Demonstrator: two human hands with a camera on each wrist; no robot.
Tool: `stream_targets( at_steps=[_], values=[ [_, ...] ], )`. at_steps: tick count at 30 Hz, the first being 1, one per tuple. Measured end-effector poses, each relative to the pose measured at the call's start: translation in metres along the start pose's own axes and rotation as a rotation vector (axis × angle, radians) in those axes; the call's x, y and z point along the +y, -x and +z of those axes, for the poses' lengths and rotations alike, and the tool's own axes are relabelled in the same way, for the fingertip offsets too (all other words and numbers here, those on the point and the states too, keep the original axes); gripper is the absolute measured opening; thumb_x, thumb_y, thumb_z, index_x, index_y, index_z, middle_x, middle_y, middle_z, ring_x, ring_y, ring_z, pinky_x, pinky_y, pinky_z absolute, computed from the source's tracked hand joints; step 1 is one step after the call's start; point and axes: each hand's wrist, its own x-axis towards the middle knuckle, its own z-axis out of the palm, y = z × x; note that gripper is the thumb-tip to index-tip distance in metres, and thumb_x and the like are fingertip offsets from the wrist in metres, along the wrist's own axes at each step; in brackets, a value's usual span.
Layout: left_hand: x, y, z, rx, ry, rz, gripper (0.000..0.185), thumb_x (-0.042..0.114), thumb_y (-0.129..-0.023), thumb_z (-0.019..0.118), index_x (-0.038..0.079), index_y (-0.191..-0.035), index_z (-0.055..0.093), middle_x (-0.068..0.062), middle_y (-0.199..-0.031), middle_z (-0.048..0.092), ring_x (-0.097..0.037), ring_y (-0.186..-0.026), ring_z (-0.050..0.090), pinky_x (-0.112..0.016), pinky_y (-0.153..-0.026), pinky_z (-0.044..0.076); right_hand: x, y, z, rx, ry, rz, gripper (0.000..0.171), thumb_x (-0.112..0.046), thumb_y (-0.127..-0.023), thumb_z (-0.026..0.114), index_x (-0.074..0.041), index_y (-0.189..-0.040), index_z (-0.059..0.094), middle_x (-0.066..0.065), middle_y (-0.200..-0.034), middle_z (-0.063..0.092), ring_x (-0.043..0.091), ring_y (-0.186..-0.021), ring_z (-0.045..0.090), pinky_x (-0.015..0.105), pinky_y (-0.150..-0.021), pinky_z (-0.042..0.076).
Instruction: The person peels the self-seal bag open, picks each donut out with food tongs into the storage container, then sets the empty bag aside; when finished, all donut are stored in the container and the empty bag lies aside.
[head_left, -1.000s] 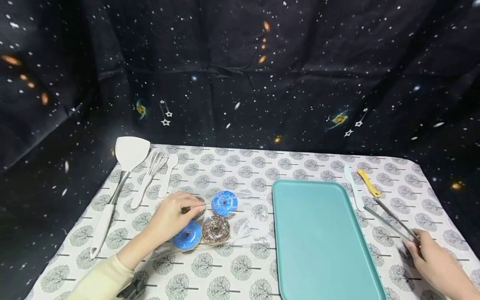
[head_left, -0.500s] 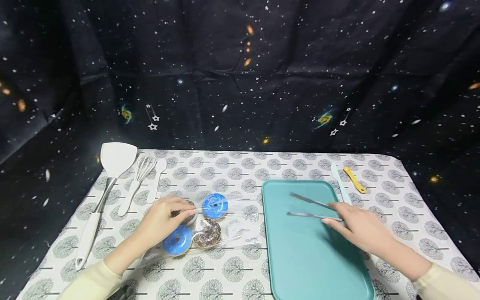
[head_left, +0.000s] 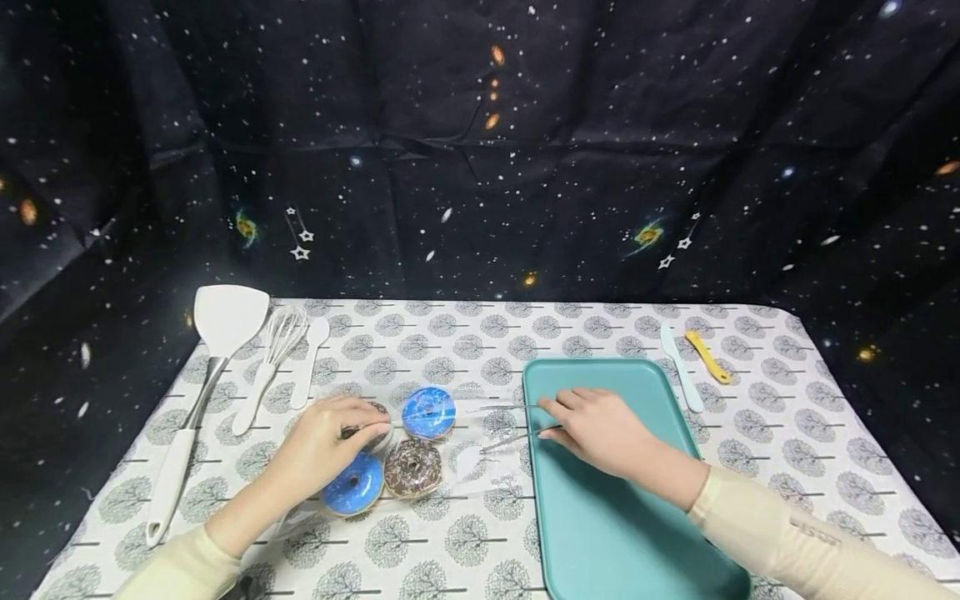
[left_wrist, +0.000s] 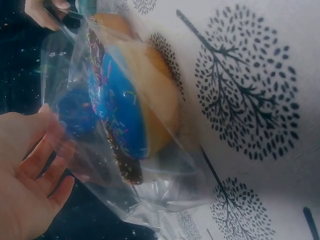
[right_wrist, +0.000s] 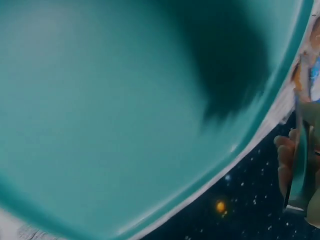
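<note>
Two blue donuts (head_left: 429,412) and two chocolate donuts (head_left: 413,467) lie inside a clear plastic bag (left_wrist: 155,197) on the table. My left hand (head_left: 322,442) pinches the film at the top of the bag, over the left donuts, and partly hides one chocolate donut. In the left wrist view, a blue donut (left_wrist: 120,105) with sprinkles stands out through the film beside the left hand (left_wrist: 32,170). My right hand (head_left: 600,429) grips metal tongs (right_wrist: 301,170) above the tray's left part. The spread tong tips point left at the bag's mouth, level with the donuts.
A teal tray (head_left: 637,533) lies under the right forearm. On the left are a white spatula (head_left: 231,321), a whisk (head_left: 258,392) and a white spoon (head_left: 307,367). A pale blue knife (head_left: 680,367) and a yellow-handled utensil (head_left: 707,357) lie behind the tray's right side.
My right hand has carried the tongs from right of the tray leftward across it to the bag's mouth. My left hand keeps its pinch on the bag. The head view has shifted slightly.
</note>
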Motion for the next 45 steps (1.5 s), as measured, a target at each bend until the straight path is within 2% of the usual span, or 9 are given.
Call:
stream_targets(
  at_steps=[5,14,19,22,25,29,33,37,45],
  values=[
    [0.001,0.000,0.000,-0.002,0.018,-0.008,0.014,0.022,-0.082,0.072,0.018,-0.095,0.074,-0.002,-0.100,0.070,-0.019,-0.097,0.064,-0.045,-0.091,0.051,0.003,-0.010,-0.003,-0.016,0.018,-0.010,0.041,-0.040,-0.083,0.069,-0.010,-0.110,0.064,-0.002,-0.076,0.056,0.013,-0.063,0.054,0.025,-0.053,0.049],
    [0.000,0.002,-0.001,0.002,0.012,-0.007,0.014,0.023,-0.083,0.070,0.018,-0.096,0.073,-0.002,-0.099,0.070,-0.018,-0.096,0.064,-0.045,-0.090,0.051,0.023,-0.009,-0.005,-0.025,0.003,0.007,0.044,-0.042,-0.079,0.072,-0.008,-0.108,0.066,-0.003,-0.073,0.056,0.010,-0.060,0.053,0.022,-0.049,0.047],
    [0.000,0.004,0.001,0.000,0.028,-0.034,0.013,0.022,-0.082,0.071,0.018,-0.095,0.073,-0.001,-0.099,0.070,-0.019,-0.097,0.064,-0.046,-0.092,0.050,0.016,-0.016,0.002,-0.040,-0.039,-0.013,0.044,-0.043,-0.081,0.070,-0.009,-0.108,0.065,-0.005,-0.071,0.053,0.009,-0.059,0.050,0.022,-0.049,0.046],
    [0.000,0.004,0.002,0.011,0.037,-0.027,0.013,0.020,-0.082,0.071,0.018,-0.095,0.073,-0.001,-0.099,0.070,-0.018,-0.096,0.064,-0.045,-0.091,0.051,0.006,-0.022,0.007,-0.038,-0.064,0.007,0.042,-0.043,-0.082,0.069,-0.010,-0.108,0.065,-0.006,-0.071,0.052,0.007,-0.057,0.046,0.020,-0.047,0.043],
    [0.000,0.004,0.004,0.025,0.051,-0.013,0.013,0.017,-0.082,0.071,0.016,-0.095,0.073,-0.001,-0.098,0.071,-0.018,-0.093,0.065,-0.043,-0.089,0.052,-0.003,-0.028,0.011,-0.033,-0.061,0.047,0.043,-0.044,-0.083,0.068,-0.010,-0.109,0.064,-0.006,-0.075,0.055,0.008,-0.060,0.047,0.021,-0.049,0.044],
    [-0.001,0.004,0.005,0.037,0.070,-0.007,0.013,0.014,-0.081,0.072,0.015,-0.095,0.073,-0.003,-0.098,0.071,-0.019,-0.092,0.066,-0.040,-0.087,0.054,-0.014,-0.034,0.015,-0.072,-0.065,0.126,0.045,-0.044,-0.083,0.067,-0.009,-0.111,0.062,-0.003,-0.081,0.061,0.011,-0.067,0.055,0.024,-0.056,0.049],
    [-0.003,0.004,0.006,0.042,0.076,0.005,0.015,0.012,-0.080,0.073,0.014,-0.094,0.074,-0.003,-0.096,0.071,-0.019,-0.091,0.066,-0.038,-0.086,0.054,-0.026,-0.038,0.014,-0.165,-0.174,0.275,0.046,-0.046,-0.082,0.067,-0.011,-0.112,0.062,0.000,-0.090,0.066,0.015,-0.074,0.061,0.027,-0.054,0.050],
    [-0.004,0.002,0.009,0.044,0.085,0.035,0.016,0.009,-0.078,0.074,0.011,-0.094,0.074,-0.003,-0.094,0.071,-0.018,-0.088,0.067,-0.035,-0.083,0.056,-0.036,-0.042,0.012,-0.251,-0.273,0.388,0.047,-0.048,-0.082,0.067,-0.012,-0.112,0.062,-0.004,-0.083,0.062,0.011,-0.068,0.057,0.024,-0.046,0.044],
    [-0.002,0.000,0.011,0.042,0.095,0.048,0.016,0.008,-0.078,0.074,0.010,-0.094,0.074,-0.002,-0.094,0.071,-0.018,-0.088,0.067,-0.035,-0.082,0.056,-0.032,-0.046,0.011,-0.317,-0.355,0.405,0.044,-0.043,-0.081,0.069,-0.009,-0.110,0.062,-0.007,-0.071,0.055,0.007,-0.060,0.049,0.022,-0.046,0.041]
  ],
)
